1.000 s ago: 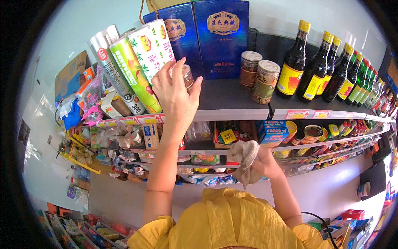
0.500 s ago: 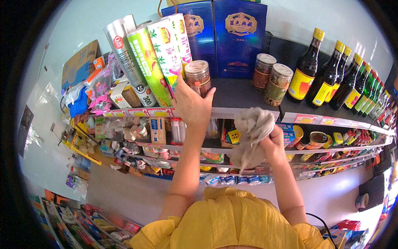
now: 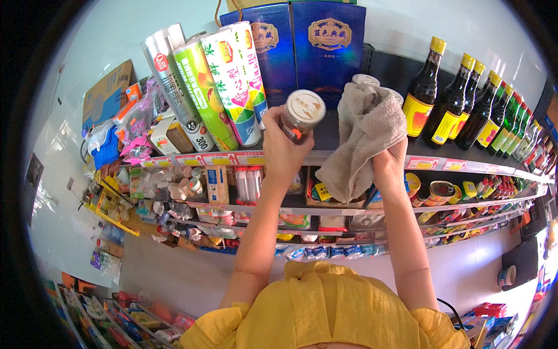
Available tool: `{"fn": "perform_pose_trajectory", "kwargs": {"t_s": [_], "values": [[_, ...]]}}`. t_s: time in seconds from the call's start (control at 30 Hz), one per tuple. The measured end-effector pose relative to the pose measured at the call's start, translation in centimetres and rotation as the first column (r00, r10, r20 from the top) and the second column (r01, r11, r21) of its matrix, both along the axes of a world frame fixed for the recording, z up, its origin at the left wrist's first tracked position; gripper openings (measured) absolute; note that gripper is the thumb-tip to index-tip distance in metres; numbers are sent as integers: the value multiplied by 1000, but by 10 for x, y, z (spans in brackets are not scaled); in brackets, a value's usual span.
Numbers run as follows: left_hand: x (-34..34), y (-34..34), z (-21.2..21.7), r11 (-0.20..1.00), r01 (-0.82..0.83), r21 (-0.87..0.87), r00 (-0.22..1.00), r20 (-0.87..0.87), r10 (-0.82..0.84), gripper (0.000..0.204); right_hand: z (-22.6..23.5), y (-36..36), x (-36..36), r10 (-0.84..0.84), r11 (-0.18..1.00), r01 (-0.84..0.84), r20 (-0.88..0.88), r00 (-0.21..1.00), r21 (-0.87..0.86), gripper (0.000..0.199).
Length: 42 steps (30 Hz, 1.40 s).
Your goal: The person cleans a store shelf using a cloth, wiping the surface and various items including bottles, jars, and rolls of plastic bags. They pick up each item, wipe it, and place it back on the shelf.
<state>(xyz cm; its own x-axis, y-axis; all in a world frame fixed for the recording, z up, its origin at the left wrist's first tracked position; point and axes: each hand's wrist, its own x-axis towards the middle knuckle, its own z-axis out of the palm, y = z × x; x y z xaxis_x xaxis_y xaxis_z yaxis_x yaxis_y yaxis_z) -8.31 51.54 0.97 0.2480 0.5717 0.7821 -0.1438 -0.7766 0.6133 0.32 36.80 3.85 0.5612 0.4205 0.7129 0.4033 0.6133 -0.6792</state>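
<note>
Head view, the only one: left hand (image 3: 285, 156) wrapped round a clear, round jar with a white lid and dark reddish contents (image 3: 305, 109), lid tipped toward the viewer; jar looks raised off the black shelf (image 3: 329, 129), but the base is hidden, so cannot confirm. Right hand (image 3: 390, 166) grasping a grey-beige, soft fabric cloth (image 3: 363, 139), which hangs loose just right of the jar, apart from it. Step in hand, my reading: jar held up for a wipe. Next move would call for a steady left grip and cloth brought across to the jar, clear of its neighbours. Counts: one jar held, one cloth; two other white-lidded jars (image 3: 365, 78) mostly hidden beyond the cloth; two tall, glossy blue boxes (image 3: 328, 64) beyond both hands; at least four long, upright printed rolls in silver, green and white (image 3: 204, 93), left of the left hand; five dark glass bottles with yellow caps (image 3: 419, 99) right of the right hand; green glass bottles with red caps (image 3: 510, 129) farther right, too crowded to count.
</note>
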Motion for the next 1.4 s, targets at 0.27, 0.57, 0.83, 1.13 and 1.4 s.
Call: {"fn": "perform_pose_trajectory", "kwargs": {"t_s": [0.27,0.57,0.83,1.13,1.4], "values": [[-27,-16,-7,814,-108,571,991,-7,136,52,13,15,-15,86,974,-24,270,959,-224,27],[-53,-63,-24,936,304,177,951,-121,-286,68,-5,17,-26,490,870,-454,-430,758,191,17],[-46,-76,-26,815,529,-238,846,229,-482,57,-52,25,-52,-189,975,197,85,978,-106,40],[-46,-69,-40,857,427,-287,904,153,-399,71,-102,4,-75,8,968,20,109,994,-251,61],[-54,-69,-52,669,639,-380,759,170,-628,78,-84,-6,-53,-343,787,561,573,744,-257,44]]}}
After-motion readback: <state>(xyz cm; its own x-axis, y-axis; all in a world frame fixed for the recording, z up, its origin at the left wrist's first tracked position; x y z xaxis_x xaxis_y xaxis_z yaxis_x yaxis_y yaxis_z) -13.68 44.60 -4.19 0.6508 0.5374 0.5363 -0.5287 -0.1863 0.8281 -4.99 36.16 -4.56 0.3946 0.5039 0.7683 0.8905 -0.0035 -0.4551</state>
